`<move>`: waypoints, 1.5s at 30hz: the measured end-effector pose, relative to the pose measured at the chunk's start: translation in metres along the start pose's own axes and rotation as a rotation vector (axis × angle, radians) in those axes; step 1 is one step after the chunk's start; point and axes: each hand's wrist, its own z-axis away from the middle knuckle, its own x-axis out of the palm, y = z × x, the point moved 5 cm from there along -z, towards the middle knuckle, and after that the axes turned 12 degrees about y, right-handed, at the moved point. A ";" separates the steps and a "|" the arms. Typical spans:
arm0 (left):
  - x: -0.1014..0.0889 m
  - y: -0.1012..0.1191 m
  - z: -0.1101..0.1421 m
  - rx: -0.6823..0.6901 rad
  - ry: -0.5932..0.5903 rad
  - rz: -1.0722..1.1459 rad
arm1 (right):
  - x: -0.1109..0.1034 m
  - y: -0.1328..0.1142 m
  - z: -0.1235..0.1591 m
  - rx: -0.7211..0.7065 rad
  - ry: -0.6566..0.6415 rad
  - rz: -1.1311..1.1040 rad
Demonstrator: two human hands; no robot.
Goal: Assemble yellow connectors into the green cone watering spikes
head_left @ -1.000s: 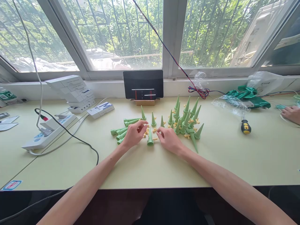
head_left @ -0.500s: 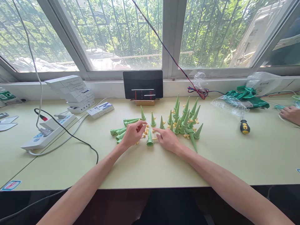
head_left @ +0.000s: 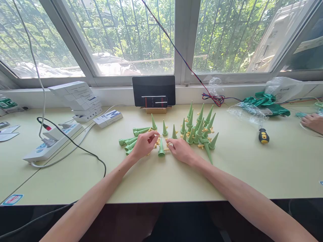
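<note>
My left hand (head_left: 145,144) is closed, thumb and forefinger pinched on a small yellow plastic valve (head_left: 159,135). Opposite it, my right hand (head_left: 182,151) has its fingertips drawn together around another small yellow valve (head_left: 167,142), partly hidden by the fingers. Between the hands a hollow green plastic spike (head_left: 161,151) lies with its open end toward me. Several more green spikes (head_left: 130,141) lie left of my left hand. Upright green spikes (head_left: 199,129), some with yellow valves fitted, crowd together beyond my right hand. Loose yellow valves are scattered between the hands, partly covered.
A phone (head_left: 155,102) leans on a dark tablet (head_left: 153,87) at the back. To the left are a power strip (head_left: 52,143), cables and stacked white boxes (head_left: 78,97). A screwdriver (head_left: 263,136), plastic bags and another person's hand (head_left: 313,122) are at the right.
My right forefinger, stretched out before, has curled in toward the thumb at a yellow valve. My left hand keeps its pinch and has barely moved.
</note>
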 end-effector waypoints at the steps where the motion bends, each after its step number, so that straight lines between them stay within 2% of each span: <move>1: 0.000 0.000 0.000 0.001 0.000 -0.001 | 0.000 0.000 0.000 0.001 0.001 0.000; 13: 0.001 0.003 0.001 0.037 -0.014 -0.007 | -0.003 -0.003 0.001 0.029 -0.013 0.056; 22: 0.004 0.015 0.007 0.140 -0.159 0.010 | -0.003 -0.003 0.002 0.052 -0.015 0.053; 35: 0.010 0.020 0.013 0.203 -0.298 -0.066 | -0.005 -0.005 0.002 0.051 0.055 -0.118; 45: 0.012 0.021 0.014 0.234 -0.336 -0.106 | -0.007 -0.007 0.002 0.023 0.076 -0.206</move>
